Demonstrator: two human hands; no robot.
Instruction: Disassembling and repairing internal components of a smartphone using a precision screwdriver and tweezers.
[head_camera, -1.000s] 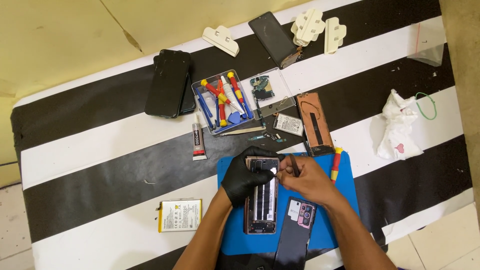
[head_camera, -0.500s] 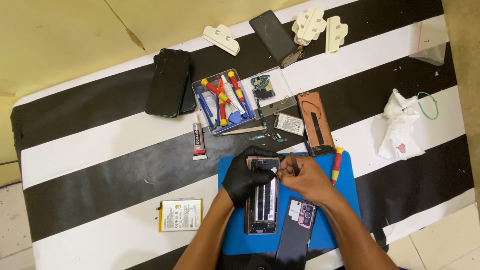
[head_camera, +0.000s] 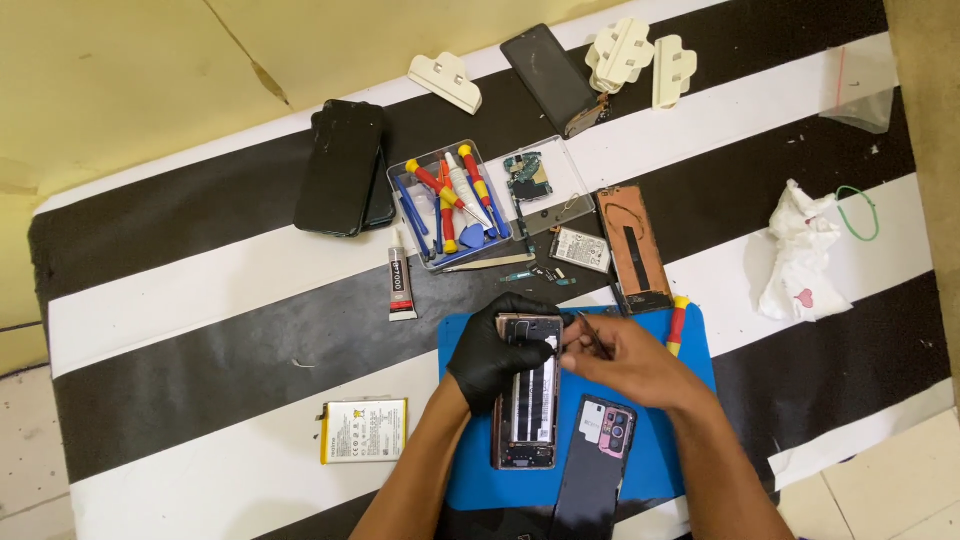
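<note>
Head camera: we look down at an opened phone (head_camera: 527, 405) with its back off, lying on a blue mat (head_camera: 690, 400). Our left hand (head_camera: 492, 352), in a black glove, is wrapped around the top of the phone. Our bare right hand (head_camera: 625, 360) pinches thin tweezers (head_camera: 592, 335) at the phone's top edge. A dark back cover (head_camera: 598, 455) lies just beside the phone. The mat sits on a black-and-white striped cloth (head_camera: 200, 300). Farther up we see a clear tray (head_camera: 440, 255) of red and blue screwdrivers, a glue tube (head_camera: 398, 285) and stacked black phones (head_camera: 342, 168). A phone battery (head_camera: 364, 431) lies to the left. A yellow wall (head_camera: 120, 80) is behind the cloth.
</note>
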